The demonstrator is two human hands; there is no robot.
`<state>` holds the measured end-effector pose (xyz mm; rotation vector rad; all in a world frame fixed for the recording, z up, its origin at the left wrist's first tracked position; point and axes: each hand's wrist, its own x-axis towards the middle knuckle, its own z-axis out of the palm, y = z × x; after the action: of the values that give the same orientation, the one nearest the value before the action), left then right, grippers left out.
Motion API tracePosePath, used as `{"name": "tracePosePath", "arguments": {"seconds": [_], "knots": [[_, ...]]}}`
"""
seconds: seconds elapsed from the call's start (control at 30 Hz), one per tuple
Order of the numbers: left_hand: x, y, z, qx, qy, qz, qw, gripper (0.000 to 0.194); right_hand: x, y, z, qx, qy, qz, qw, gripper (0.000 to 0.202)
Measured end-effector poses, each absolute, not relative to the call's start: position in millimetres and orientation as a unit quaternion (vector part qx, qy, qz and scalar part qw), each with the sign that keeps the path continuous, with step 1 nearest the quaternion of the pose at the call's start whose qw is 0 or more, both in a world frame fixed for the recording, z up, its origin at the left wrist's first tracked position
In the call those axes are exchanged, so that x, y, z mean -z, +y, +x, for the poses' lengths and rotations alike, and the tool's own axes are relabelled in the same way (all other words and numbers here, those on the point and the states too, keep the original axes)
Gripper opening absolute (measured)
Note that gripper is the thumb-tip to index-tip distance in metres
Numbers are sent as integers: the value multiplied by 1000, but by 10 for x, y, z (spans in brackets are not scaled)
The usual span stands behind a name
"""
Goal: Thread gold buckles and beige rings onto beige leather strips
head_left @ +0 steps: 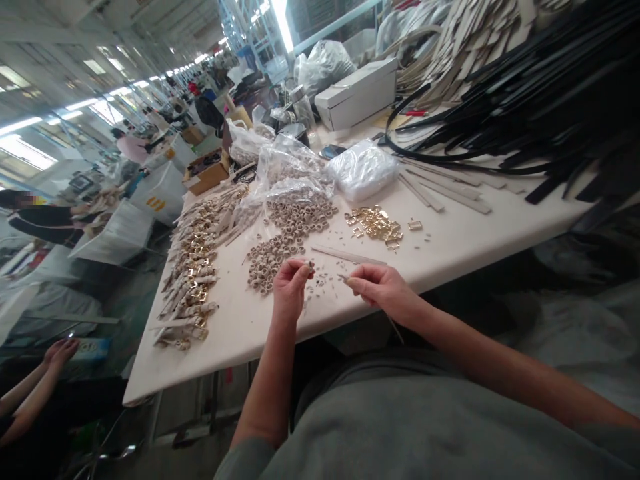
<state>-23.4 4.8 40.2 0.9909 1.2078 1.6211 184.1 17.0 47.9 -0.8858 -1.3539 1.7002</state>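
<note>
My left hand (pixel 291 285) is pinched at the table's front edge, thumb against forefinger. Between its tips sits a small beige strap loop (pixel 311 266), partly hidden by the fingers. To its right my right hand (pixel 376 285) is closed on a narrow strap (pixel 396 331). The strap's tip pokes out toward the loop, apart from it, and its tail hangs below the palm. Just behind the hands a beige strip (pixel 347 255) lies flat. A heap of similar loops (pixel 267 263) spreads behind my left hand, and gold buckles (pixel 380 224) are piled farther back right.
Straps with gold buckles (pixel 193 277) line the table's left side. Clear plastic bags (pixel 293 163), a white wrapped bundle (pixel 364 170) and a white box (pixel 356 95) stand behind. Black straps (pixel 480 107) cover the right rear. Another person's hands (pixel 61 351) show at lower left.
</note>
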Motion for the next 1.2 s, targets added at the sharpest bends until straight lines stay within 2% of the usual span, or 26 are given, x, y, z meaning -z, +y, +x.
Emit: {"name": "tracePosePath", "arguments": {"seconds": [0.17, 0.27, 0.47, 0.7, 0.87, 1.2], "knots": [[-443, -173, 81, -671, 441, 384, 456, 27, -569, 146, 1692, -725, -481, -321, 374, 41], [-378, -192, 55, -664, 453, 387, 452, 31, -562, 120, 1691, -736, -472, -323, 362, 41], [-216, -236, 0, -625, 477, 418, 454, 27, -483, 81, 1733, -778, -438, -321, 316, 42], [-289, -377, 12, -559, 497, 551, 370, 13, -351, 69, 1831, -753, -495, -331, 280, 38], [-270, -447, -49, -506, 477, 638, 330, 13, -311, 24, 1878, -742, -531, -329, 245, 36], [-219, -529, 69, -509, 499, 617, 333, 9, -231, -127, 1747, -659, -561, -371, 337, 46]]}}
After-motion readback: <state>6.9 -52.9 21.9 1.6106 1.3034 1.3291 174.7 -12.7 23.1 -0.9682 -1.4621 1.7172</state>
